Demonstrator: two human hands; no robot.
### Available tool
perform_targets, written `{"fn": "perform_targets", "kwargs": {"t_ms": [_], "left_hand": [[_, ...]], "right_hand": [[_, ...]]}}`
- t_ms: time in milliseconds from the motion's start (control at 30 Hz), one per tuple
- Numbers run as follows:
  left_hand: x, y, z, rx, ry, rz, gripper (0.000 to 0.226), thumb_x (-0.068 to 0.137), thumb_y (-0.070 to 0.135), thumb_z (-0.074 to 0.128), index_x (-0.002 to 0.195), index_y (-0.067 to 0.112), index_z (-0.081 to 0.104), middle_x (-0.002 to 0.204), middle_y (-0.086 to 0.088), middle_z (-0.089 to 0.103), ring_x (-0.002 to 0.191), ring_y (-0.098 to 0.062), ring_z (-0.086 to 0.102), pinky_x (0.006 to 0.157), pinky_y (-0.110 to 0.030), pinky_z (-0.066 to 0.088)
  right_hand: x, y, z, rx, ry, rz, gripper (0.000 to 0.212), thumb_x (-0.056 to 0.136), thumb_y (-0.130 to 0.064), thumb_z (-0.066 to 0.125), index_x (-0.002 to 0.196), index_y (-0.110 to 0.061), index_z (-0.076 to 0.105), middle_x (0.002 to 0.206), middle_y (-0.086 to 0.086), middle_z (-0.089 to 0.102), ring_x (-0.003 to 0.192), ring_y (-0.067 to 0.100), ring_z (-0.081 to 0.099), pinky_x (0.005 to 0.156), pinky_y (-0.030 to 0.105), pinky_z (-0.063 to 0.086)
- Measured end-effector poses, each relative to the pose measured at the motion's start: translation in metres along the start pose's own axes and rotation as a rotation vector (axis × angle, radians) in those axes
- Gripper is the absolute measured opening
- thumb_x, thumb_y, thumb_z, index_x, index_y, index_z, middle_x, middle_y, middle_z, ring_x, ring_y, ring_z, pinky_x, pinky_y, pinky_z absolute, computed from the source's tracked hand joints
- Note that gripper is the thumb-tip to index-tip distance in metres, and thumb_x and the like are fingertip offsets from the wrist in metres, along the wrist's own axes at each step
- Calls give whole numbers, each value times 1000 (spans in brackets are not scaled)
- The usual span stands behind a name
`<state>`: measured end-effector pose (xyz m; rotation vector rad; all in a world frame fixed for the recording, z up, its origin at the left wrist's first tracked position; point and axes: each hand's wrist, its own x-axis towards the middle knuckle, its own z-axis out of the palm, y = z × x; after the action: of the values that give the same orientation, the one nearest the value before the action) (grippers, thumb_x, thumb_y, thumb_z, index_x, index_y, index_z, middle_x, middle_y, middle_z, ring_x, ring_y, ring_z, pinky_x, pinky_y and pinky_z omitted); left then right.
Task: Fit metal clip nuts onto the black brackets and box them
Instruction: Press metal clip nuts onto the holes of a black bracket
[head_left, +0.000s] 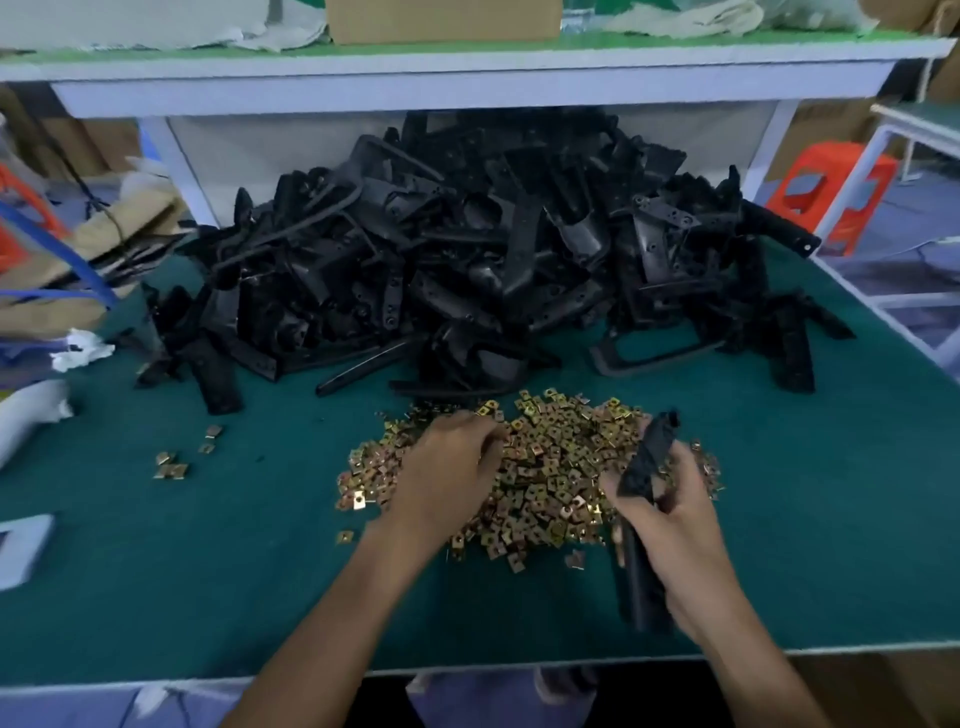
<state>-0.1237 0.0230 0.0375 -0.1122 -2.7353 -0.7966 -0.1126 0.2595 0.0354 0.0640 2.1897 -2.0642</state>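
A heap of brass-coloured metal clip nuts (550, 467) lies on the green table (234, 571) in front of me. My left hand (447, 478) rests on the heap's left side with its fingers curled down into the nuts; what its fingertips hold is hidden. My right hand (675, 525) grips a long black bracket (647, 467) that stands tilted over the heap's right edge, its lower end reaching toward the table's front. A big pile of black brackets (467, 249) fills the back of the table.
A few stray clip nuts (174, 465) lie at the left. Crumpled bags and white cloth (78, 348) crowd the left edge. A white shelf (467, 78) spans above the pile, with a cardboard box (441, 18) on it. An orange stool (831, 187) stands at the right.
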Motion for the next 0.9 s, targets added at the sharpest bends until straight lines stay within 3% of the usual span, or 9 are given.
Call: {"fn": "perform_targets", "kwargs": {"t_ms": [100,167,267,367,500,600,700,800,900], "left_hand": [[10,6,6,73,-38,55,23,102,28,56,115,18,71,108,-1,69,104,-21,62,89,-35,52],[18,10,10,115,-58,38,25,102,33,56,117,22,73,109,-1,69,105,-21,62,88,-31,48],[29,16,15,128,-84,-3,25,99,39,58,115,27,73,108,-4,67,107,-25,61,85,-32,45],[41,17,20,125,-153,-20,25,96,40,64,117,31,73,112,-5,65,110,-26,59,87,-35,47],[52,17,22,122,-180,-60,10,93,35,68,93,26,72,95,5,58,98,-18,59,76,-31,42],[51,12,17,-86,-119,-73,6,95,30,67,90,26,68,85,16,62,78,1,59,72,-24,51],[44,10,4,-342,-84,-173,3,98,30,64,99,32,62,89,20,66,85,14,60,67,-5,45],[33,13,-5,-518,-84,-180,7,99,25,64,103,28,69,88,18,70,78,8,62,68,-7,45],[22,17,-8,-735,-74,-306,11,95,12,69,97,20,77,84,7,76,77,-9,72,75,-21,58]], "right_hand": [[0,3,11,-50,-15,-57,76,61,-66,87,125,-61,47,119,-15,68,103,12,68,84,41,53],[2,6,16,-67,-25,-83,80,54,-75,85,123,-59,46,122,-16,67,110,9,66,89,40,51],[4,9,21,-110,-30,-126,70,62,-65,84,120,-56,46,122,-14,67,113,8,65,89,33,48],[6,11,24,-137,-25,-151,64,65,-59,82,117,-58,45,109,-19,69,101,1,68,80,27,48],[9,11,33,-165,-25,-188,62,67,-56,81,111,-70,40,105,-23,68,93,5,70,75,34,55],[10,12,36,-175,-20,-208,61,67,-59,78,109,-75,37,102,-18,70,94,2,69,76,32,54],[12,15,35,-175,-11,-205,61,68,-59,79,109,-76,37,102,-10,71,94,3,69,78,36,56],[13,17,35,-205,-13,-219,63,72,-51,81,110,-76,37,99,-13,69,92,3,68,74,33,55],[14,20,35,-219,-10,-226,64,73,-49,82,112,-74,38,101,-13,70,95,2,68,77,33,56]]}}
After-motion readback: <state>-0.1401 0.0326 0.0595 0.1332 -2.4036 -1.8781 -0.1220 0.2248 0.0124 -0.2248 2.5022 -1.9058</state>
